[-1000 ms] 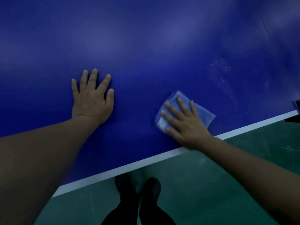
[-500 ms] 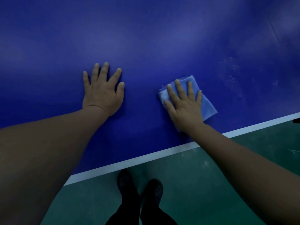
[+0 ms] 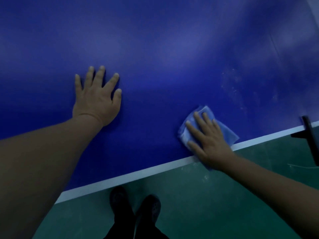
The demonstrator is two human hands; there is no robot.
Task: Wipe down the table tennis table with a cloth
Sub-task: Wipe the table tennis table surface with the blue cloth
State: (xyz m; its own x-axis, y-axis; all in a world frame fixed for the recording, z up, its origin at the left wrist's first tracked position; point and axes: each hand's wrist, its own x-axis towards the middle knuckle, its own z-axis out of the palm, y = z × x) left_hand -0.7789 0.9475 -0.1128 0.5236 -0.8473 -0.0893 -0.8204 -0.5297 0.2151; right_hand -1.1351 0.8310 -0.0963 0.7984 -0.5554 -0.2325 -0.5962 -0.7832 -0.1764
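Head view: right hand (image 3: 209, 144) flat on cloth (image 3: 226, 133), left hand (image 3: 96, 99) spread on table (image 3: 172, 57).

**Green floor and dark shoes below the playing edge**

A dull green floor (image 3: 215, 204) fills the lower part of the view, from about 4 o'clock round to 7 o'clock, marked here and there with pale scuffs. At 6 o'clock two dark shoes (image 3: 134, 206) stand side by side on it, toes pointing up the frame, with dark trouser legs (image 3: 138, 230) running off the bottom edge. At 3 o'clock a black bracket (image 3: 310, 135) of unclear make juts in from the right edge.
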